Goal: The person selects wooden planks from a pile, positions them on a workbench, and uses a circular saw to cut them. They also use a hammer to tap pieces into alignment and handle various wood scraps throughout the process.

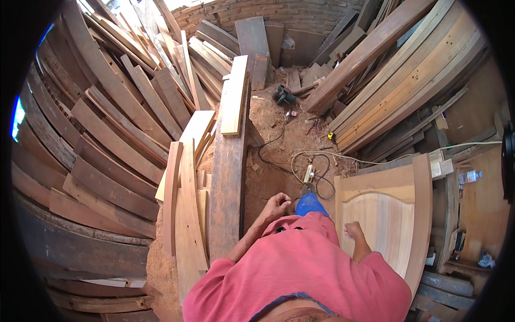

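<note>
My left hand (278,205) hangs to the right of a long dark wooden beam (227,188), apart from it, with its fingers loosely curled and nothing visible in them. Over the near part of a panelled wooden door (378,209), my right hand (353,231) is closed in a loose fist. No object shows in it, and I cannot tell whether it touches the door. The door has a pale, striped centre panel with a curved upper edge. A light plank (235,96) lies on the far end of the beam.
Timber boards (118,123) lean along the left; long planks (397,80) lean at the right. On the sawdust-covered floor lie a dark power tool (284,95), red-handled pliers (311,126), a yellow tape measure (331,136), a power strip (309,173) and looping cables. A plastic bottle (470,177) lies at far right.
</note>
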`<state>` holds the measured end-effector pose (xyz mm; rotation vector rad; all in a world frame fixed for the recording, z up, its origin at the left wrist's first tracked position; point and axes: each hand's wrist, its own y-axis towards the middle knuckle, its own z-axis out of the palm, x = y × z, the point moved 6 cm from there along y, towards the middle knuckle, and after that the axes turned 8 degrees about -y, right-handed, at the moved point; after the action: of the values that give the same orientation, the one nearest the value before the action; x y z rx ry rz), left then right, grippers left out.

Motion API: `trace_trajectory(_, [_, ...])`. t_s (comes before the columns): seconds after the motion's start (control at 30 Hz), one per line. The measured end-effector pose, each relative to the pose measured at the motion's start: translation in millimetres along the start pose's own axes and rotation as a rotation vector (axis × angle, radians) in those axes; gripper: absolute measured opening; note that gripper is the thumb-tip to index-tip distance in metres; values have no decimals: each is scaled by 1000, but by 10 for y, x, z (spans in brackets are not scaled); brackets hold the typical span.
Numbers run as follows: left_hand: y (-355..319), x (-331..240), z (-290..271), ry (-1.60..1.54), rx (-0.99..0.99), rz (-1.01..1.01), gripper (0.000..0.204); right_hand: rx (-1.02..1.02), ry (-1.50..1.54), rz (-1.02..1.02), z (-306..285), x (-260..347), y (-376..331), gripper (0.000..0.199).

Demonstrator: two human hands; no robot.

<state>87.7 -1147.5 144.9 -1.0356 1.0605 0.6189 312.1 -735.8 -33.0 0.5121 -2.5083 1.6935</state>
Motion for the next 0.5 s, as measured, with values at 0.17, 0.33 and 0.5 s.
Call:
trace_trajectory(0.17, [689,-426,199,172,71,-11,9,-33,100,-329,-315,999,808,17])
trace_trajectory(0.33, [1282,-743,-55,220,-54,36,21,-23,59,-470,-361,2472,608,25])
trace_trajectory(0.5, [1998,-1061,-140,218,-107,94,7,50,-71,-513,-744,2809,1070,30])
